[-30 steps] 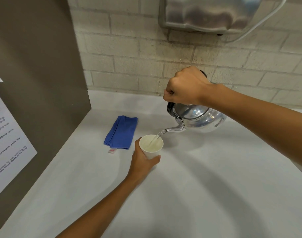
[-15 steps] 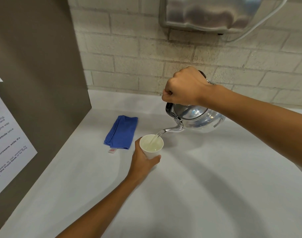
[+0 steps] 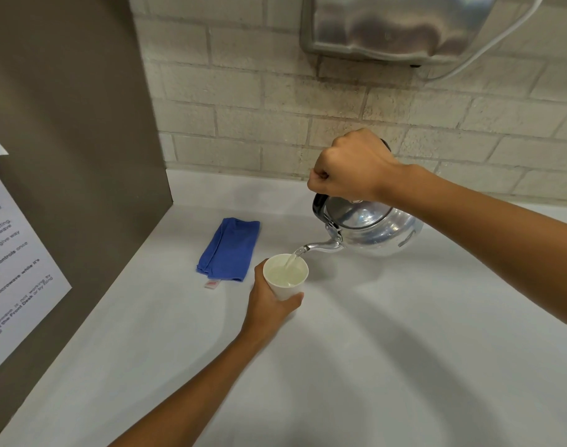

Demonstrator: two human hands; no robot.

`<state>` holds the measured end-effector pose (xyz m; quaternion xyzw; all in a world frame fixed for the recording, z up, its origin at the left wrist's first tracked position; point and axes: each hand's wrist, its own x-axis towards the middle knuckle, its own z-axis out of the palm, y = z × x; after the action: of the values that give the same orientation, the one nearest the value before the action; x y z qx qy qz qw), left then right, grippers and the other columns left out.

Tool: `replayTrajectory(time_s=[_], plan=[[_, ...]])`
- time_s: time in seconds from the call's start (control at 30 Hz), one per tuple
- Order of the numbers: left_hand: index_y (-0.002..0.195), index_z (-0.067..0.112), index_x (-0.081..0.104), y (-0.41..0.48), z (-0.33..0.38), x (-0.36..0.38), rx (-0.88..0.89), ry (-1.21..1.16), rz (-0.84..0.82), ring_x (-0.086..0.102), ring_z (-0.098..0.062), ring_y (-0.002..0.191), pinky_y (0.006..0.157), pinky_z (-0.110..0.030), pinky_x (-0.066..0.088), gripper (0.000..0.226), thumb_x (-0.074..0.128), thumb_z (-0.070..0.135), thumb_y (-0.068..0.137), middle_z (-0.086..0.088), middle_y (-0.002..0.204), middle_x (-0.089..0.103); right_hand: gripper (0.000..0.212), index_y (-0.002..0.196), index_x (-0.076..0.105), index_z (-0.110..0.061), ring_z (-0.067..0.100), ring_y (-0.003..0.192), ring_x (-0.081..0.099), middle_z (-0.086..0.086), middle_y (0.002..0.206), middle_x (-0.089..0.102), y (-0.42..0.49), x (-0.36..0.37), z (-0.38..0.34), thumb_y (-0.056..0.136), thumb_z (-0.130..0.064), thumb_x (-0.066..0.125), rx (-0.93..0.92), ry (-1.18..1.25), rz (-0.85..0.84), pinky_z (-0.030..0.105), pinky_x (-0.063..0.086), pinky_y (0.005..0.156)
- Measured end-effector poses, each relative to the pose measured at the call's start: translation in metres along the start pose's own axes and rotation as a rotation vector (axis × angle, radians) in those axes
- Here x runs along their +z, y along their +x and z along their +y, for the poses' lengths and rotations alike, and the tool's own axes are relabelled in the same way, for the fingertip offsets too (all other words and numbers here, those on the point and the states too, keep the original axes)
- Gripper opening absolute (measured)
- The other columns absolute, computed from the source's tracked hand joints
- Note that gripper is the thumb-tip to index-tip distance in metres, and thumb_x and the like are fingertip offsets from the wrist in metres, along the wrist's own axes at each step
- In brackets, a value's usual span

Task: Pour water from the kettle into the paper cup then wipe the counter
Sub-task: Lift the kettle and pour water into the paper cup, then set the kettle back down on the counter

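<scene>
Compared with the frame half a second earlier, the layout is almost unchanged: the kettle [image 3: 372, 230] remains tilted with its spout toward the paper cup [image 3: 286, 277], and the stream of water [image 3: 291, 261] continues to fall into the cup. The water level in the cup appears slightly higher; the difference is small. Neither arm has shifted noticeably.

Right hand [image 3: 348, 167] — grip closed in a fist around the kettle's black handle, holding the kettle raised above the bench [image 3: 404, 350]. The spout tip sits just above the cup's rim on its right side.

Left hand [image 3: 269, 306] — grip wrapped around the lower wall of the paper cup, thumb on the left, fingers on the near right. Whether the cup's base rests on the bench cannot be told; the hand hides it.

A folded blue cloth [image 3: 229, 250] lies flat on the bench just left of the cup, not touching it, with a small white tag [image 3: 212, 284] at its near edge; the tag's red marking is too small to read.

Writing: a white printed notice [image 3: 14, 269] on the brown panel [image 3: 72, 140] at left is partly legible — "microwave", "controls", "Front Desk". A metal wall-mounted unit [image 3: 398, 24] hangs on the brick wall above; no label is readable on it.
</scene>
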<state>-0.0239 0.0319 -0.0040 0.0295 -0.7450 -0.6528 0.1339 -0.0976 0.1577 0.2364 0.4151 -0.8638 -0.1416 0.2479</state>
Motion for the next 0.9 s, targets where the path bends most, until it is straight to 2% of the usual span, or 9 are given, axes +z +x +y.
replayTrajectory(time_s=[0.23,0.33,0.4,0.5,0.57,0.67,0.8,0.9], plan=[[0.110,0.039,0.028,0.000,-0.001,0.000,0.015,0.032,0.018,0.046,0.007,0.096,0.067,0.005,0.039,0.074,0.080,0.012,0.064,0.030,0.103,0.040,0.043,0.042,0.026,-0.015,0.020,0.041,0.021,-0.002,0.038,0.019,-0.010,0.014,0.011,0.079,-0.019,0.047,0.102,0.089,0.059,0.021,0.015,0.045],[0.110,0.041,0.027,0.000,-0.001,0.001,0.012,0.045,0.030,0.048,-0.002,0.096,0.073,-0.003,0.040,0.076,0.081,0.015,0.064,0.027,0.104,0.042,0.047,0.040,0.023,-0.017,0.016,0.038,0.016,-0.003,0.036,0.018,-0.013,0.023,0.019,0.079,-0.019,0.048,0.155,0.146,0.097,0.021,0.014,0.045],[0.113,0.039,0.027,0.000,-0.002,0.001,0.006,0.048,0.036,0.045,-0.005,0.100,0.079,-0.011,0.039,0.077,0.081,0.015,0.063,0.019,0.107,0.043,0.047,0.039,0.028,-0.016,0.017,0.037,0.022,-0.002,0.036,0.023,-0.013,0.031,0.027,0.080,-0.021,0.049,0.215,0.204,0.113,0.022,0.016,0.044],[0.109,0.042,0.029,-0.001,-0.002,0.001,0.009,0.049,0.028,0.046,-0.004,0.098,0.069,0.000,0.042,0.075,0.082,0.015,0.063,0.020,0.106,0.042,0.049,0.037,0.031,-0.016,0.014,0.036,0.024,-0.003,0.035,0.029,-0.012,0.047,0.041,0.082,-0.023,0.050,0.354,0.310,0.132,0.022,0.023,0.046],[0.104,0.045,0.033,0.000,-0.002,0.001,0.013,0.050,0.029,0.048,0.001,0.096,0.070,0.006,0.039,0.071,0.082,0.015,0.062,0.027,0.104,0.041,0.050,0.035,0.036,-0.014,0.014,0.036,0.026,0.000,0.034,0.034,-0.010,0.060,0.048,0.081,-0.024,0.052,0.460,0.396,0.162,0.023,0.028,0.048],[0.103,0.048,0.034,0.001,-0.004,0.001,0.006,0.049,0.029,0.047,0.007,0.097,0.069,0.008,0.037,0.071,0.082,0.015,0.062,0.029,0.105,0.042,0.042,0.044,0.053,-0.002,0.019,0.043,0.042,0.013,0.044,0.055,-0.002,0.080,0.058,0.080,-0.024,0.055,0.610,0.500,0.167,0.029,0.036,0.053],[0.104,0.051,0.034,0.002,-0.008,0.000,-0.008,0.056,0.033,0.047,0.010,0.098,0.069,0.007,0.037,0.074,0.083,0.017,0.060,0.029,0.105,0.044,0.039,0.041,0.047,-0.009,0.015,0.039,0.036,0.001,0.039,0.040,0.011,0.103,0.063,0.077,-0.022,0.054,0.734,0.573,0.098,0.023,0.029,0.045],[0.105,0.049,0.034,0.003,-0.009,0.000,-0.009,0.062,0.029,0.047,0.008,0.098,0.069,0.007,0.037,0.074,0.083,0.017,0.060,0.029,0.106,0.043,0.034,0.046,0.052,-0.007,0.017,0.042,0.036,0.002,0.041,0.040,0.022,0.116,0.065,0.077,-0.022,0.054,0.777,0.620,0.064,0.022,0.029,0.045]])
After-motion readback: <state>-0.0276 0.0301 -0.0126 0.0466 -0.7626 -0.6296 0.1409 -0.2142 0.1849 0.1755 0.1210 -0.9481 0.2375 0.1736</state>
